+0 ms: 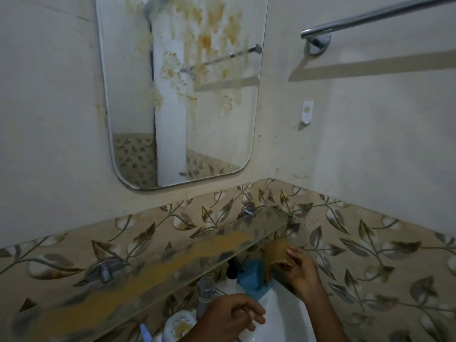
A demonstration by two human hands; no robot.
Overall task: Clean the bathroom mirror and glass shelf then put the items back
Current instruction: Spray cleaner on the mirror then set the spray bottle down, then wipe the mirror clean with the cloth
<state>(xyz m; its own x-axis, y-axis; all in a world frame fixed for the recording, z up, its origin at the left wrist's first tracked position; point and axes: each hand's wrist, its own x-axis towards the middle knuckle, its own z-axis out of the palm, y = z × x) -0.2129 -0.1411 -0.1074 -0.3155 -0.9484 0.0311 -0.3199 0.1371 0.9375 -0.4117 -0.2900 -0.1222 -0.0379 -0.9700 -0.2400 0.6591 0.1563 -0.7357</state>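
Right hand (299, 267) fingers (294, 251) pinch a stained brown cloth (276, 255) just below the glass shelf (172, 262); left hand (232, 314) fingers curled loosely, empty.

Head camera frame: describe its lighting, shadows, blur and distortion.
Head view: dim, flat light overall; the chrome towel bar throws a soft diagonal shadow on the wall below it. Wide-angle bending curves the orange-stained rounded mirror and tilts the clear glass shelf. The left hand and the right hand, holding a stained brown cloth, look slightly soft.
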